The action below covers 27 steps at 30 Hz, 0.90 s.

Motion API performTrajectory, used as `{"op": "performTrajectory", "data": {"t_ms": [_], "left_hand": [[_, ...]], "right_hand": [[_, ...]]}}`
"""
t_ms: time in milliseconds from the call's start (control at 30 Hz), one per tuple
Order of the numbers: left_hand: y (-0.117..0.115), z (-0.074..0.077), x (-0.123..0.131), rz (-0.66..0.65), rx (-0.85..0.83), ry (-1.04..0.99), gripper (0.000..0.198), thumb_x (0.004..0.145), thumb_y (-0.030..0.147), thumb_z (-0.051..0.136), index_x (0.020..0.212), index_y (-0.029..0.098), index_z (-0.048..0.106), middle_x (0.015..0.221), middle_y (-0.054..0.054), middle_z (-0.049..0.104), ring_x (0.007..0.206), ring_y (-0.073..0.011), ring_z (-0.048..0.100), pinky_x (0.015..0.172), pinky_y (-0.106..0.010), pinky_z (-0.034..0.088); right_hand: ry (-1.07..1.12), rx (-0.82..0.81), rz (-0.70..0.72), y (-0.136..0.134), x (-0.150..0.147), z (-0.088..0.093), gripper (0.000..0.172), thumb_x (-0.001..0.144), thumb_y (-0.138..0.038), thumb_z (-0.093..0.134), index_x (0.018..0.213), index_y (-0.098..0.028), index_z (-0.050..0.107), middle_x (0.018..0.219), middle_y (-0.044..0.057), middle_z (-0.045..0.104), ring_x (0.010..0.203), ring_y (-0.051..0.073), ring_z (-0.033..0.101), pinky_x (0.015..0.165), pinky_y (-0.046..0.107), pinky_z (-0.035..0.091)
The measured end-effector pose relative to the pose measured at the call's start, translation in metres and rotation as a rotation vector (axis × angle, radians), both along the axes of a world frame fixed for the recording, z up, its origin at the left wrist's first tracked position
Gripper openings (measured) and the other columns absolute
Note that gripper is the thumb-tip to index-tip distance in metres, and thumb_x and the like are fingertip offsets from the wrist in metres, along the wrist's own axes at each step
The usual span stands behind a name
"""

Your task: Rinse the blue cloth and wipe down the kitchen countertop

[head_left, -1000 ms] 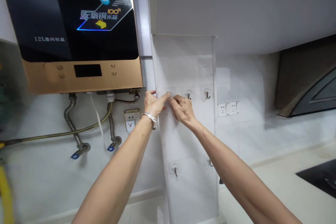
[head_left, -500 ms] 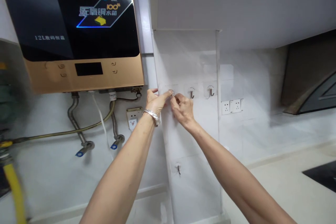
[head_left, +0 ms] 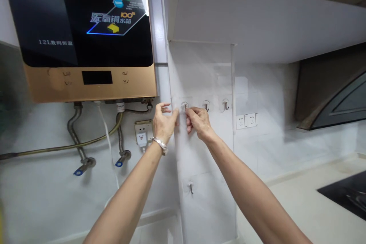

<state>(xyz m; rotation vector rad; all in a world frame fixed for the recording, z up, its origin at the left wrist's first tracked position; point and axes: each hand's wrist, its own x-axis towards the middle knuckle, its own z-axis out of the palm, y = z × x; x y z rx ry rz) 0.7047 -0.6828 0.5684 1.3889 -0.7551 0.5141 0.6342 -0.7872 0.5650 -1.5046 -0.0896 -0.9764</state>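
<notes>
A clear adhesive wall hook (head_left: 184, 104) is on the white tiled column, first in a row from the left. My right hand (head_left: 199, 122) has its thumb and forefinger pinched at the lower end of this hook, partly covering it. My left hand (head_left: 165, 122), with a silver bracelet at the wrist, is just left of the hook. Its fingers are apart and hold nothing. Two similar hooks follow to the right, a middle hook (head_left: 206, 105) and an end hook (head_left: 225, 103). A lower hook (head_left: 190, 188) is well below them.
A black-and-gold water heater (head_left: 91, 84) hangs at left above pipes, valves and a gas hose (head_left: 57, 148). A socket with a white plug (head_left: 142, 138) sits beside the column. Wall sockets (head_left: 246, 121), a range hood (head_left: 340, 91) and a counter (head_left: 288, 202) with a black cooktop are at right.
My left hand has drawn back leftward from the hook and its fingers have spread. My right hand stays by the hook, which now shows more. The view has shifted slightly.
</notes>
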Motion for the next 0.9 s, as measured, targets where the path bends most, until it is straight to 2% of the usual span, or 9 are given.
{"op": "performTrajectory", "data": {"t_ms": [67, 133, 200, 333, 433, 567, 733, 900], "left_hand": [[-0.001, -0.004, -0.005, 0.170, 0.083, -0.241, 0.026, 0.086, 0.033, 0.068, 0.111, 0.026, 0.063, 0.097, 0.001, 0.065, 0.065, -0.0104, 0.060, 0.072, -0.025, 0.053], [-0.002, -0.007, -0.009, 0.247, 0.184, -0.424, 0.015, 0.089, 0.029, 0.064, 0.103, 0.026, 0.068, 0.097, -0.001, 0.065, 0.071, -0.0126, 0.062, 0.079, -0.026, 0.052], [-0.004, -0.008, -0.010, 0.261, 0.240, -0.505, 0.013, 0.090, 0.027, 0.062, 0.099, 0.026, 0.071, 0.099, -0.002, 0.066, 0.073, -0.0138, 0.062, 0.080, -0.026, 0.050], [-0.007, -0.008, -0.007, 0.234, 0.196, -0.508, 0.016, 0.091, 0.025, 0.059, 0.102, 0.024, 0.072, 0.095, -0.003, 0.065, 0.072, -0.0143, 0.062, 0.079, -0.026, 0.051], [-0.007, -0.008, -0.007, 0.236, 0.170, -0.491, 0.017, 0.092, 0.026, 0.060, 0.103, 0.024, 0.072, 0.095, -0.003, 0.066, 0.077, -0.0154, 0.063, 0.084, -0.027, 0.052], [-0.005, -0.011, -0.005, 0.241, 0.137, -0.422, 0.017, 0.090, 0.027, 0.062, 0.104, 0.025, 0.072, 0.096, -0.003, 0.066, 0.077, -0.0144, 0.063, 0.087, -0.027, 0.054], [0.000, -0.016, 0.002, 0.088, 0.071, -0.197, 0.021, 0.087, 0.042, 0.066, 0.100, 0.026, 0.067, 0.083, 0.002, 0.063, 0.064, -0.0119, 0.059, 0.060, -0.022, 0.054], [0.001, -0.016, 0.005, 0.093, 0.110, -0.163, 0.026, 0.083, 0.049, 0.069, 0.095, 0.026, 0.063, 0.073, 0.004, 0.059, 0.063, -0.0123, 0.058, 0.057, -0.021, 0.051]], "right_hand": [[0.000, 0.036, 0.051, -0.002, -0.001, 0.001, 0.028, 0.081, -0.038, 0.060, 0.061, -0.022, 0.051, 0.044, -0.007, 0.048, 0.030, 0.010, 0.044, 0.030, 0.022, 0.036], [0.003, 0.058, 0.108, -0.005, -0.003, 0.002, 0.025, 0.080, -0.038, 0.060, 0.062, -0.021, 0.052, 0.044, -0.007, 0.048, 0.030, 0.010, 0.043, 0.030, 0.022, 0.035], [0.004, 0.069, 0.172, -0.008, -0.005, 0.003, 0.024, 0.078, -0.039, 0.060, 0.063, -0.021, 0.053, 0.044, -0.007, 0.048, 0.030, 0.010, 0.043, 0.031, 0.023, 0.035], [0.000, 0.032, 0.206, -0.012, -0.004, -0.003, 0.027, 0.079, -0.045, 0.059, 0.068, -0.021, 0.056, 0.050, -0.005, 0.055, 0.032, 0.012, 0.048, 0.034, 0.025, 0.038], [-0.041, -0.120, 0.073, -0.008, -0.001, -0.012, 0.031, 0.086, -0.048, 0.056, 0.069, -0.022, 0.055, 0.055, -0.003, 0.060, 0.036, 0.012, 0.052, 0.039, 0.024, 0.040], [-0.059, -0.298, -0.199, -0.002, 0.003, -0.020, 0.034, 0.095, -0.047, 0.048, 0.070, -0.024, 0.053, 0.056, -0.004, 0.059, 0.040, 0.011, 0.050, 0.046, 0.024, 0.039], [-0.013, -0.538, -0.596, -0.003, 0.005, -0.015, 0.033, 0.098, -0.037, 0.046, 0.069, -0.023, 0.054, 0.060, -0.001, 0.059, 0.056, 0.013, 0.051, 0.057, 0.025, 0.034], [0.072, -0.723, -0.757, -0.006, 0.001, -0.012, 0.031, 0.101, -0.034, 0.044, 0.080, -0.021, 0.062, 0.066, 0.002, 0.062, 0.060, 0.014, 0.052, 0.059, 0.027, 0.027]]}}
